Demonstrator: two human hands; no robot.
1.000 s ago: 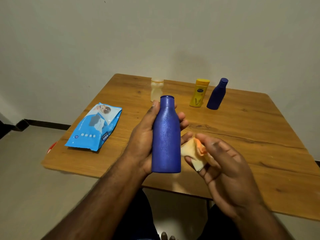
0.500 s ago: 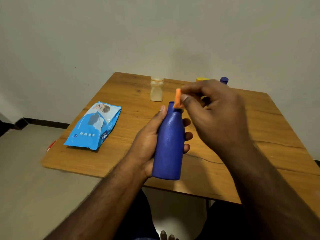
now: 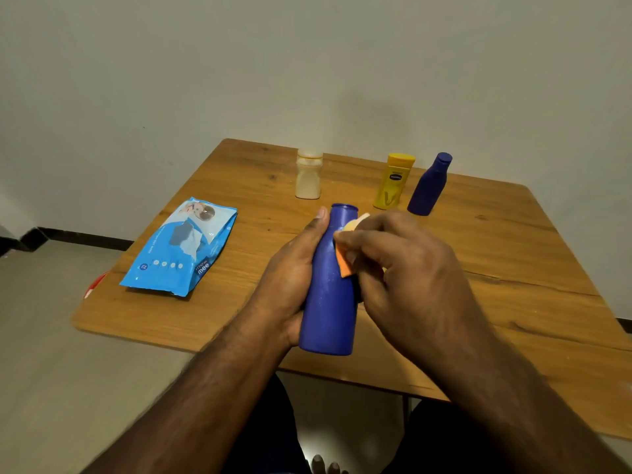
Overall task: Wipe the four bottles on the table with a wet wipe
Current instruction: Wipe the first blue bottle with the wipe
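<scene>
Wooden counter (image 3: 513, 268) before us: our left hand (image 3: 290, 278) grips the big blue bottle (image 3: 330, 295), right hand (image 3: 403, 265) fingers pinching the wipe (image 3: 343, 263) against it; three bottles apparently remain.

Held bottle (image 3: 330, 295): deep blue all over, faint pale speckle on the body. Wipe (image 3: 345, 260) against it: orange, with a cream-white fold at the top. Along the table's far edge: translucent cream bottle (image 3: 308, 179), yellow bottle (image 3: 393, 181) with yellow cap and small dark blue oval label, dark blue bottle (image 3: 429, 188) with matching cap. Wipes pack (image 3: 181, 248) near left edge: sky blue, white panel, white dots and lettering. Table (image 3: 513, 254): honey-brown wood grain, dark knots. Wall off-white, floor beige, skirting black.
</scene>
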